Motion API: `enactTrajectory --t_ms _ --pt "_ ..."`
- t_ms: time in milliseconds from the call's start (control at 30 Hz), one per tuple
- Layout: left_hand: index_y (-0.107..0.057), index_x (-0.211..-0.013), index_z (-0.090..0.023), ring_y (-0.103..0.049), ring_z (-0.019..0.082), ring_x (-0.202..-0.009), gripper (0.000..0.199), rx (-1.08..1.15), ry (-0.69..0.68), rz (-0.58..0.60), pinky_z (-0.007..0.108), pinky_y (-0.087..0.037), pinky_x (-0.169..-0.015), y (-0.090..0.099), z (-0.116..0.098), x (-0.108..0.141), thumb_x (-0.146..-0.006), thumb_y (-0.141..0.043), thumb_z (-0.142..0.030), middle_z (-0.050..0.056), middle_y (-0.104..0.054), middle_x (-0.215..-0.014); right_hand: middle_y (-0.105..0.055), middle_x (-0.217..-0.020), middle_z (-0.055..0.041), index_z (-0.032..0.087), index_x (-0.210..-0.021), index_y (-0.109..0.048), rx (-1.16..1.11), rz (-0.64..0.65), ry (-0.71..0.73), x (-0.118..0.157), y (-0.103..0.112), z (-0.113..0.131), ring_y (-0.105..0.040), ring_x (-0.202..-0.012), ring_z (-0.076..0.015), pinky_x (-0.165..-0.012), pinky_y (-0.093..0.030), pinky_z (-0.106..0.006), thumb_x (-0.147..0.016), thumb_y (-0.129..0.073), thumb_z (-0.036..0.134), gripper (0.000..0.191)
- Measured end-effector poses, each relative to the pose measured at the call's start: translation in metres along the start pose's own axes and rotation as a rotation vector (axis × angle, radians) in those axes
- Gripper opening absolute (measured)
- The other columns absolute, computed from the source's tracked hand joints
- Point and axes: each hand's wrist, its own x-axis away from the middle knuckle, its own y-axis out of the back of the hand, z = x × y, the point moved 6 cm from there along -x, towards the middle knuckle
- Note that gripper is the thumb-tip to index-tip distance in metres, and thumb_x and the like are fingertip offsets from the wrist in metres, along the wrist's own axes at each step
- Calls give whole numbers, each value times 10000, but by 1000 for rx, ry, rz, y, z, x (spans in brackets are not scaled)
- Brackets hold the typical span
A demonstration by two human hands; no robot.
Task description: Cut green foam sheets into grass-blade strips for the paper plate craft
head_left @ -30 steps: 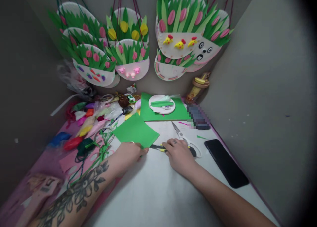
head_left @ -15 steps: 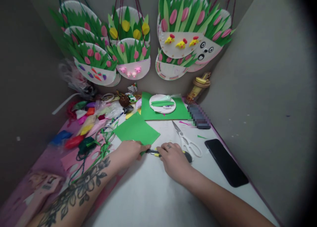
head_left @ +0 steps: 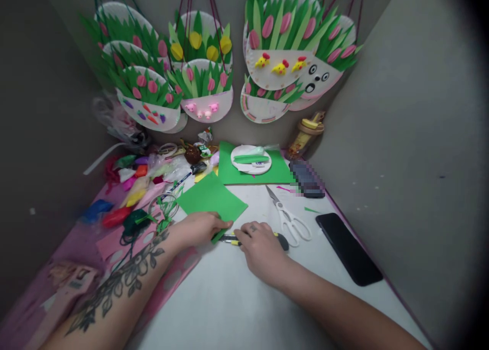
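A square green sheet of paper (head_left: 212, 194) lies turned on the white tabletop. My left hand (head_left: 202, 226) is over its near corner, thumb and fingers closed on the edge there; part of that corner is hidden. In my right hand (head_left: 259, 245) is a black and yellow utility knife (head_left: 283, 241), held low and nearly flat to the table. Its blade end points left and reaches the paper's near corner by my left fingertips. White-handled scissors (head_left: 288, 218) lie just beyond my right hand.
A larger green sheet (head_left: 225, 174) at the back carries a white paper plate (head_left: 235, 167). At right are a black phone (head_left: 349, 249) and a blurred-out device (head_left: 307, 179). Craft scraps and bags (head_left: 133, 187) crowd the left. Decorated paper-plate baskets (head_left: 206, 103) hang on the wall.
My right hand and the utility knife have shifted left, bringing the blade end to the paper's corner. My left hand has stayed nearly in place on the sheet.
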Motion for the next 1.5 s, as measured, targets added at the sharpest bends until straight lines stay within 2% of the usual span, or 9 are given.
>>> enactTrajectory --t_ms 333,467,567,667,767,900,1100,1333,1500 --pt "-636 -1099 -260 -607 183 -779 311 63 45 -103 246 -388 -626 10 -6 3 -894 -423 -357 57 -647 -917 -612 -1037 -77 202 -1122 -574 -85 20 205 13 1 26 -492 -960 -217 -815 -320 -353 -843 -510 185 286" --pt "-644 -877 -174 -613 213 -754 233 21 247 -164 279 -400 -616 9 -13 4 -799 -548 -372 86 -645 -883 -636 -975 -64 201 -1110 -583 -178 -104 348 20 7 27 -522 -910 -205 -799 -370 -349 -861 -525 307 276" --pt "-620 -798 -154 -617 223 -717 180 -55 337 -143 298 -396 -603 3 -18 3 -810 -483 -270 102 -650 -821 -649 -931 -63 186 -1102 -584 -296 -287 377 25 16 16 -543 -862 -184 -793 -404 -341 -872 -514 303 268" --pt "-605 -788 -152 -619 214 -729 220 -55 385 -142 300 -399 -634 5 -18 4 -841 -398 -205 109 -657 -816 -640 -922 -58 197 -1070 -593 -429 -486 241 23 24 -13 -555 -883 -174 -826 -430 -338 -876 -481 212 225" --pt "-583 -811 -169 -611 201 -758 259 6 340 -166 287 -401 -655 14 -19 3 -888 -347 -242 92 -654 -844 -576 -1086 -94 209 -1176 -543 -541 -635 -62 16 23 -56 -551 -952 -191 -825 -462 -358 -842 -512 235 337" --pt "-564 -841 -182 -594 196 -782 274 49 231 -180 281 -400 -670 17 -24 1 -918 -323 -288 72 -641 -860 -520 -1217 -128 207 -1353 -368 -767 -598 -245 2 12 -86 -572 -888 -175 -646 -503 -298 -768 -573 275 624" --pt "-561 -836 -186 -575 194 -787 260 50 241 -197 283 -395 -686 21 -18 3 -911 -343 -307 67 -625 -852 -681 -818 -51 188 -808 -671 -839 -502 -229 -2 15 -86 -614 -781 -174 -709 -492 -306 -783 -562 260 133" --pt "-582 -800 -180 -554 196 -746 299 342 354 -499 300 -405 -682 37 3 8 -880 -368 -374 63 -620 -782 -638 -635 -2 179 -882 -624 -1296 -749 -451 4 6 -99 -600 -590 -143 -602 -499 -282 -750 -635 373 236" --pt "-642 -771 -155 -552 164 -653 289 962 282 -526 252 -406 -601 8 -20 -3 -686 -610 -429 33 -647 -705 -669 -721 -16 188 -864 -622 -1294 -523 -244 2 6 -53 -640 -684 -154 -666 -505 -282 -759 -628 322 170"
